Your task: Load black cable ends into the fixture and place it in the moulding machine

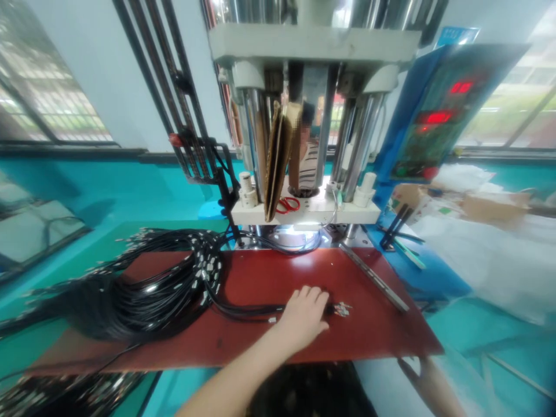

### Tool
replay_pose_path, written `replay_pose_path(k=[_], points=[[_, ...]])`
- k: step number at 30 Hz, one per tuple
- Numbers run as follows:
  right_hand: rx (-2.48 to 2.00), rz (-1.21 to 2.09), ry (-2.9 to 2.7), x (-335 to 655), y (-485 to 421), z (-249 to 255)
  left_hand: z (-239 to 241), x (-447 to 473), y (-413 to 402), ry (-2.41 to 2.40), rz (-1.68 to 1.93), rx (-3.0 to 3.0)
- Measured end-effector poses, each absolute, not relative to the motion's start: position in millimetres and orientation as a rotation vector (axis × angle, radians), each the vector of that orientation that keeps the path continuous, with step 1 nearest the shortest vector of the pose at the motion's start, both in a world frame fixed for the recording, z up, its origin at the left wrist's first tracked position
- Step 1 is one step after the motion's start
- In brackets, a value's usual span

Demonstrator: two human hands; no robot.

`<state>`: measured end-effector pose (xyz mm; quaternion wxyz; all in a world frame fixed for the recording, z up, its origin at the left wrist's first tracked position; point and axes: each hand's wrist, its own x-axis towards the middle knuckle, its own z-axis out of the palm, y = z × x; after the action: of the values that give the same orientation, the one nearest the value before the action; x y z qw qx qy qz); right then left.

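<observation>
My left hand (305, 315) lies over several black cables (256, 311) on the brown board (260, 272), its fingers curled across them. Stripped cable ends with pale tips (343, 309) stick out to the right of this hand. To the left, the same cables lead into a large coiled bundle of black cables (147, 289) with many small white tags. My right hand (419, 370) hangs low, just beyond the board's near right edge. It is blurred and its fingers are mostly hidden.
A press machine (304, 214) stands behind the board, with a lit gap and looped cable under its plate. Red-handled scissors (287, 205) and cardboard (277, 162) rest there. A metal bar (373, 276) lies at right. A blue control box (408, 110) and white bags (490, 255) are farther right.
</observation>
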<state>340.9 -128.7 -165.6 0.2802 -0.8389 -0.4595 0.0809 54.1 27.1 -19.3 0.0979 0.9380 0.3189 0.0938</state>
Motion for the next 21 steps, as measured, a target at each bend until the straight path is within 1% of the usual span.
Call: replay_pose_path(k=[2, 4, 7, 10, 12, 17, 21], points=[[-2.262, 0.179, -1.333, 343, -139, -162, -26, 67, 36, 0.957, 0.180, 2.802], [-2.321, 0.211, -1.392, 342, -152, -157, -30, 74, 40, 0.943, 0.078, 2.811], [-2.375, 0.410, -1.458, 336, -167, -139, -30, 79, 40, 0.912, -0.017, 2.845], [-2.327, 0.623, -1.500, 324, -174, -108, -27, 79, 41, 0.915, 0.025, 2.854], [-2.210, 0.673, -1.499, 313, -170, -82, -23, 75, 44, 0.927, 0.104, 2.760], [-1.854, 0.553, -1.469, 276, -131, -28, -10, 62, 51, 0.875, 0.202, 2.483], [-1.741, 0.436, -1.503, 252, -88, -22, -15, 67, 45, 0.804, 0.094, 2.574]])
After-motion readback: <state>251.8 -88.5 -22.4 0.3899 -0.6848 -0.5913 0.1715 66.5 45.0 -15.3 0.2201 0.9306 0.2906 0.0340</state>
